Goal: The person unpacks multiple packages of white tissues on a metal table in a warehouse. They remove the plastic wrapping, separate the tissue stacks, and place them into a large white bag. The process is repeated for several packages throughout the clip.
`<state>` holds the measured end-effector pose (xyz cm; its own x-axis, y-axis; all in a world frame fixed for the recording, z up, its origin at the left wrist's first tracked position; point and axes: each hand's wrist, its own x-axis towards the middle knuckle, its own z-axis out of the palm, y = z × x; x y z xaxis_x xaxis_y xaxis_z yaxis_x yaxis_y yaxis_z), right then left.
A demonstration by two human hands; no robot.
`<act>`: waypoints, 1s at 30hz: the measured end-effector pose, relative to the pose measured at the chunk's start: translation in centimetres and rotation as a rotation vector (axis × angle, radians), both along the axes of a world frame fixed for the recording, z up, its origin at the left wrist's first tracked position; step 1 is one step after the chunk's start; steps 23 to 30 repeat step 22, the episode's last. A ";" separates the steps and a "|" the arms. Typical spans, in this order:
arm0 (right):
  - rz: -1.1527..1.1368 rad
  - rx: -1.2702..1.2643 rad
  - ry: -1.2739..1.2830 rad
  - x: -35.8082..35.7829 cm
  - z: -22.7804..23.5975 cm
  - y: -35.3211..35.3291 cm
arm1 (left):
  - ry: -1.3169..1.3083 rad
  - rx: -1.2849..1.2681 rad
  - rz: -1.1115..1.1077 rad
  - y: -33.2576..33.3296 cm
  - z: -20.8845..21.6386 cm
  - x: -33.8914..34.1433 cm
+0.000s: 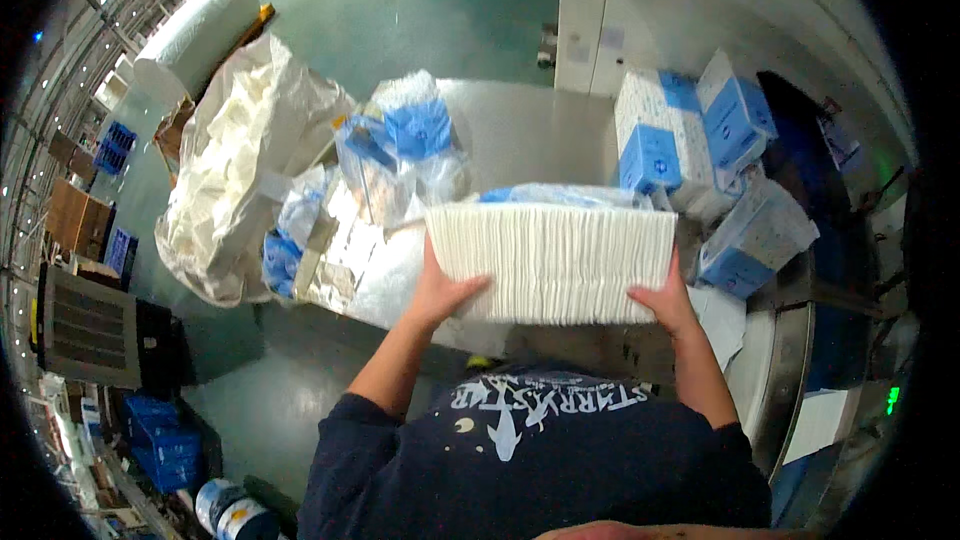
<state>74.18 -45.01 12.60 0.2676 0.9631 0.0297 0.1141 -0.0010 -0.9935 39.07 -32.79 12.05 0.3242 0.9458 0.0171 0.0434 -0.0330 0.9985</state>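
Note:
A long stack of folded white sheets [555,260], packed side by side in a row, is held in front of my body. My left hand [440,292] presses on its left end, with the thumb lying over the near face. At the opposite end my right hand [668,298] grips it the same way, thumb on the near side. The other fingers of both hands are mostly hidden behind the stack. Just beyond it, a clear and blue plastic bag [570,196] lies on the metal table [510,130], partly covered by the stack.
Crumpled clear and blue plastic packaging [400,145] lies on the table's left part. A big white sack [240,150] with pale material stands beyond it. Several blue-and-white packages [650,155] are piled at the right, near a machine. A large white roll [200,30] is at far left.

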 end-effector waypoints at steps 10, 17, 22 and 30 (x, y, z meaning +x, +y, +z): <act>-0.190 0.031 0.015 -6.6 10.6 -3.3 | 0.017 0.117 -0.297 1.2 2.1 -2.0; -0.068 0.165 -0.131 -20.3 14.4 12.2 | 0.153 0.082 0.150 12.8 10.5 -19.2; 0.567 0.316 0.183 -39.4 20.0 33.7 | -0.257 0.318 0.902 30.3 13.9 -46.1; 0.567 0.316 0.183 -39.4 20.0 33.7 | -0.257 0.318 0.902 30.3 13.9 -46.1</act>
